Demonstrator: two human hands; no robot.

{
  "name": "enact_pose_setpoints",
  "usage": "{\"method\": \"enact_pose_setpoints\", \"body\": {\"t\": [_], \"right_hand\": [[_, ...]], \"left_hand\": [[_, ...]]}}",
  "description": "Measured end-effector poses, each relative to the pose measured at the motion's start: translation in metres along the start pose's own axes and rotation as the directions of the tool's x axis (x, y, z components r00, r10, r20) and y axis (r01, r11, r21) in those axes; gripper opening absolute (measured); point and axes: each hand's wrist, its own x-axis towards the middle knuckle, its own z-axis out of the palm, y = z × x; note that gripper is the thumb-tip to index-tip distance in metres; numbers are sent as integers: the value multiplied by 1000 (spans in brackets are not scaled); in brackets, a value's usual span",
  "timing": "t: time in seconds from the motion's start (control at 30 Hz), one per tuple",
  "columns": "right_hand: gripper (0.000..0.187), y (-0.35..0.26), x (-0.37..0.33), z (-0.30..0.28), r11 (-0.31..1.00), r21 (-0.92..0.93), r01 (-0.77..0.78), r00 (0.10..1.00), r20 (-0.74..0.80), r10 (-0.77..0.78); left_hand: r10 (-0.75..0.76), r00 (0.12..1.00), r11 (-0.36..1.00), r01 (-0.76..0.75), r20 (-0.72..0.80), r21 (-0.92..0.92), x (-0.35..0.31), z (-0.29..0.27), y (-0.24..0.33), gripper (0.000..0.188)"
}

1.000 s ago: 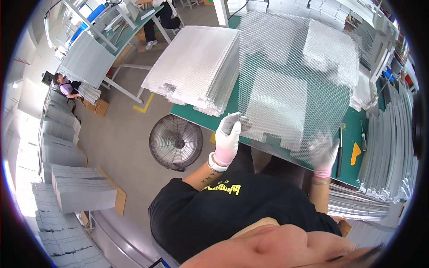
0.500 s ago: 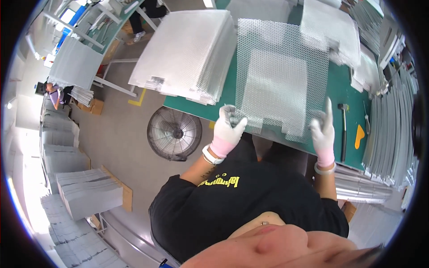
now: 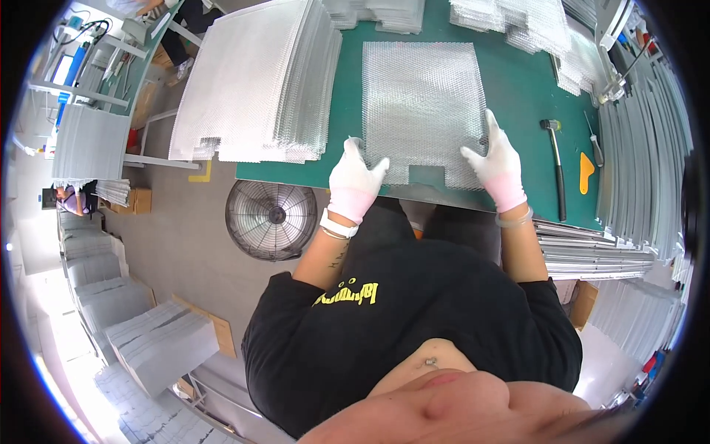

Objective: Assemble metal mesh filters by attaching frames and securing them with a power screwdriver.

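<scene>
A silvery expanded-metal mesh sheet (image 3: pixel 421 111) lies flat on the green-topped table in front of me, apparently on others of its kind, with a notch cut in its near edge. By its near left corner is my left hand (image 3: pixel 356 176), in a white glove with a pink cuff, thumb and fingers apart. My right hand (image 3: pixel 497 164), gloved the same way, rests along the right edge with its thumb over the mesh and its fingers stretched forward. Both hands are open, one on each side of the sheet. Whether the left fingertips touch the edge is hard to see.
A tall stack of mesh sheets (image 3: pixel 248 81) stands left on the green table (image 3: pixel 518 96). Toward the right lie a hammer (image 3: pixel 556 166), a screwdriver (image 3: pixel 594 139) and an orange scraper-like piece (image 3: pixel 586 173). More mesh piles (image 3: pixel 518 22) sit at the back. A floor fan (image 3: pixel 275 216) is below left.
The mesh sheet that was raised between my hands above the smaller stack now lies flat on it. My hands have come down beside its edges. The whole view has shifted.
</scene>
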Motion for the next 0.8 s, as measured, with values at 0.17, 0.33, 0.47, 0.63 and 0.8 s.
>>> {"method": "enact_pose_setpoints", "body": {"t": [0.17,0.33,0.47,0.63,0.8], "right_hand": [[84,13,-1,12,997,-54,-48,998,47,50],[77,29,-8,28,995,-100,-4,1000,24,7],[71,26,-3,26,994,-107,-7,996,84,16],[67,14,4,14,990,-84,-115,972,196,129],[65,8,11,3,980,-168,-109,952,265,152]], "left_hand": [[14,1000,999,-14,6,46,4,19,-7,64],[30,999,996,-31,10,89,6,26,-12,64],[34,999,994,-33,-9,108,5,26,-12,64],[-17,999,995,14,29,102,8,22,-9,65],[-81,993,967,57,88,249,19,11,2,73]]}}
